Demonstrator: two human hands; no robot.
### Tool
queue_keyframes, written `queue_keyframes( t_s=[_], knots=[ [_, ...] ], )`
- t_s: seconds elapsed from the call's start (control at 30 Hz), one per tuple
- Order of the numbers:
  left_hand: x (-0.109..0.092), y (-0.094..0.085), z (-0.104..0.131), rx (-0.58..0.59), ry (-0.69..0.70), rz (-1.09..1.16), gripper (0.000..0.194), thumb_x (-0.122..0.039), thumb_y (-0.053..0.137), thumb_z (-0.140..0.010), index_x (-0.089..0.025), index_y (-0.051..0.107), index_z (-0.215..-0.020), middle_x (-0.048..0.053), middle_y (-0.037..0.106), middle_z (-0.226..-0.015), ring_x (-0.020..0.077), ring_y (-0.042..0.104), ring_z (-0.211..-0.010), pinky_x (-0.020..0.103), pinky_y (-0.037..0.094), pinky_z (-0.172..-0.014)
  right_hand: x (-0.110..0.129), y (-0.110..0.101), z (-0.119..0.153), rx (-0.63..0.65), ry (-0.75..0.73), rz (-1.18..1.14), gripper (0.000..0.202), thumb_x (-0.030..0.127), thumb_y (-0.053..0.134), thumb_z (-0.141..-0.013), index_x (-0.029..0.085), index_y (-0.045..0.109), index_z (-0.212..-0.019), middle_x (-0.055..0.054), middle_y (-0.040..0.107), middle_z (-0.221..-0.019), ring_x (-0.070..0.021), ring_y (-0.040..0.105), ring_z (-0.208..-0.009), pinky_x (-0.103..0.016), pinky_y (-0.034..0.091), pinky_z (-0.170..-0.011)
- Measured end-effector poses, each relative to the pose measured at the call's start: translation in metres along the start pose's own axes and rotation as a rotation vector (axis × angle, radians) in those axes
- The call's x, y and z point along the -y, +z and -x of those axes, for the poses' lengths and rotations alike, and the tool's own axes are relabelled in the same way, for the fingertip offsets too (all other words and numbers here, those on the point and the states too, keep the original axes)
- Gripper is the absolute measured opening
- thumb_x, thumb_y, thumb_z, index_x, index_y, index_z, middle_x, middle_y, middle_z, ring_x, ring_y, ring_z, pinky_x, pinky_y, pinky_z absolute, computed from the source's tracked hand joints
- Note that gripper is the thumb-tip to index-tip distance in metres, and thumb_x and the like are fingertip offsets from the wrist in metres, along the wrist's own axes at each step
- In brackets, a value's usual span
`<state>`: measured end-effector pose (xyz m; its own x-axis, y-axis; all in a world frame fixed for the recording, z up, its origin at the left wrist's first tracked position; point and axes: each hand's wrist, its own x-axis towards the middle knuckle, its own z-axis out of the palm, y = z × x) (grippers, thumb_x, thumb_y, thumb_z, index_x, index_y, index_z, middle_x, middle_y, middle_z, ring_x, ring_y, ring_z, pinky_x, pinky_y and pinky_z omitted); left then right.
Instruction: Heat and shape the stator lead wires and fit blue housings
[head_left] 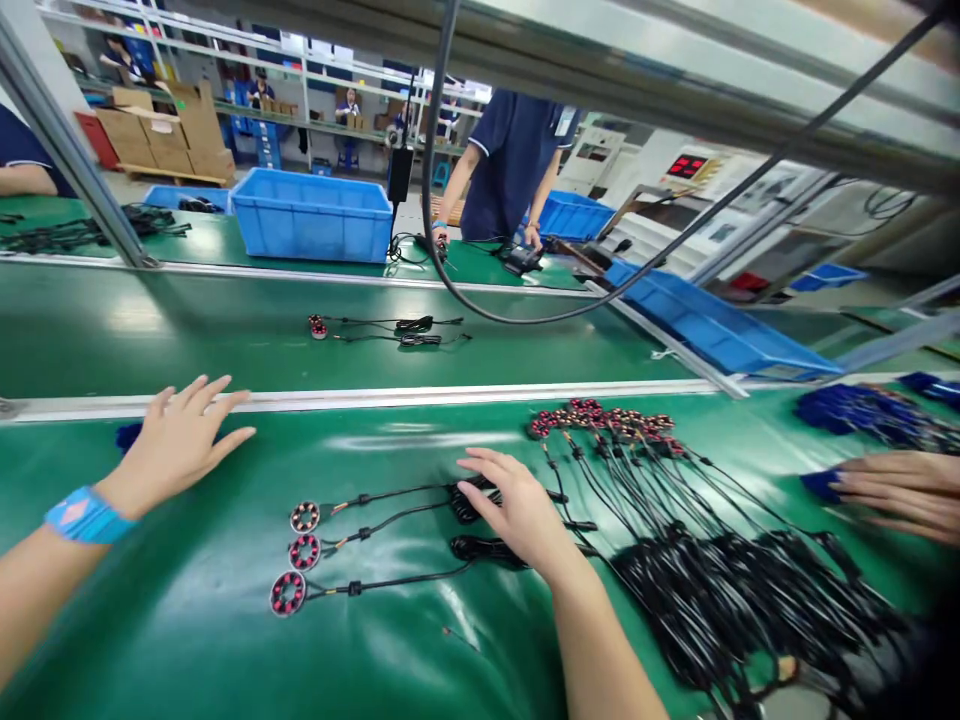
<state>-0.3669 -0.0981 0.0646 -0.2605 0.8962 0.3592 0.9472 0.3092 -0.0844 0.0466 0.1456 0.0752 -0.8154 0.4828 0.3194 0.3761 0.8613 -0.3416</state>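
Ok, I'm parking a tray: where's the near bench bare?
The green bench is bare between the left forearm and the three ring-shaped parts, and between those parts and the white rail. Right of the right hand, heaped black cables crowd it.

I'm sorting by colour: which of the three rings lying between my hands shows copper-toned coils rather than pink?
The far ring, closest to the white rail: its coils look copper-toned, while the middle ring and the near ring show pink ones.
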Motion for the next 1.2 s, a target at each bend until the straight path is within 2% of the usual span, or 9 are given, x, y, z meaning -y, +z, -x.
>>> queue_keyframes(
  t_s=[0.13,0.27,0.33,0.43,0.53,0.7,0.9,1.07,1.2],
  knots=[
    [-0.01,0.002,-0.094,0.156,0.048,0.089,0.052,-0.052,0.045,-0.101,-0.017,0.051,-0.138,0.018,0.04,-0.158,0.0378,0.043,-0.141,0.055,0.04,-0.112,-0.007,0.005,0.0,-0.061,-0.035,0.007,0.027,0.035,0.055,-0.101,0.024,0.071,-0.12,-0.011,0.069,-0.127,-0.0253,0.067,-0.114,-0.045,0.055,-0.099],
    [-0.027,0.036,-0.187,0.219,0.039,0.059,0.041,-0.043,0.051,-0.101,-0.021,0.053,-0.136,0.012,0.041,-0.158,0.0343,0.049,-0.135,0.049,0.045,-0.107,-0.023,0.013,0.005,-0.13,-0.004,0.004,0.024,0.033,0.057,-0.101,0.023,0.07,-0.119,-0.009,0.072,-0.118,-0.0237,0.069,-0.109,-0.042,0.055,-0.095],
    [-0.032,0.053,-0.216,0.252,0.039,0.039,0.037,-0.039,0.056,-0.101,-0.02,0.056,-0.133,0.012,0.047,-0.153,0.032,0.054,-0.128,0.049,0.048,-0.104,-0.028,0.015,0.008,-0.137,0.019,-0.01,0.022,0.031,0.058,-0.101,0.023,0.07,-0.118,-0.008,0.073,-0.114,-0.0227,0.069,-0.106,-0.04,0.056,-0.093],
    [-0.033,0.073,-0.241,0.298,0.023,-0.004,0.033,-0.038,0.061,-0.1,-0.016,0.061,-0.125,0.011,0.06,-0.133,0.0266,0.061,-0.115,0.048,0.053,-0.098,-0.026,0.015,0.008,-0.133,0.041,-0.027,0.021,0.027,0.06,-0.099,0.024,0.07,-0.118,-0.006,0.072,-0.114,-0.0215,0.068,-0.105,-0.039,0.056,-0.093],
    [-0.032,0.083,-0.255,0.321,0.003,-0.047,0.031,-0.042,0.061,-0.1,-0.015,0.063,-0.116,0.009,0.064,-0.118,0.0233,0.064,-0.105,0.045,0.055,-0.093,-0.019,0.013,0.004,-0.122,0.042,-0.036,0.022,0.025,0.063,-0.097,0.025,0.069,-0.118,-0.007,0.072,-0.114,-0.0209,0.069,-0.105,-0.039,0.056,-0.093],
    [-0.031,0.09,-0.265,0.333,0.013,-0.071,0.034,-0.047,0.057,-0.101,-0.015,0.064,-0.111,0.01,0.063,-0.116,0.0239,0.062,-0.104,0.045,0.053,-0.092,-0.017,0.015,0.0,-0.094,0.05,-0.072,0.023,0.023,0.065,-0.096,0.023,0.069,-0.118,-0.007,0.073,-0.115,-0.0205,0.069,-0.105,-0.04,0.055,-0.094],
    [-0.035,0.092,-0.275,0.405,0.086,-0.026,0.032,-0.045,0.057,-0.101,-0.016,0.063,-0.112,0.008,0.064,-0.113,0.0199,0.063,-0.095,0.038,0.055,-0.084,-0.018,0.019,0.0,-0.08,0.081,-0.099,0.023,0.023,0.065,-0.096,0.023,0.069,-0.119,-0.006,0.072,-0.115,-0.0206,0.068,-0.106,-0.04,0.052,-0.096],
    [-0.058,0.065,-0.261,0.466,0.141,-0.044,0.025,-0.041,0.062,-0.097,-0.016,0.066,-0.097,0.008,0.067,-0.101,0.0193,0.065,-0.083,0.034,0.052,-0.076,-0.017,0.017,-0.001,-0.076,0.094,-0.118,0.022,0.025,0.064,-0.098,0.023,0.069,-0.119,-0.006,0.072,-0.116,-0.0202,0.067,-0.106,-0.04,0.05,-0.096],
    [-0.083,0.027,-0.216,0.514,0.205,-0.019,0.02,-0.042,0.065,-0.091,-0.022,0.066,-0.086,0.007,0.07,-0.095,0.0242,0.067,-0.078,0.034,0.046,-0.067,-0.016,0.02,-0.002,-0.114,0.099,-0.077,0.021,0.026,0.063,-0.098,0.022,0.069,-0.118,-0.008,0.072,-0.116,-0.0216,0.067,-0.107,-0.04,0.049,-0.097]
  ],
)
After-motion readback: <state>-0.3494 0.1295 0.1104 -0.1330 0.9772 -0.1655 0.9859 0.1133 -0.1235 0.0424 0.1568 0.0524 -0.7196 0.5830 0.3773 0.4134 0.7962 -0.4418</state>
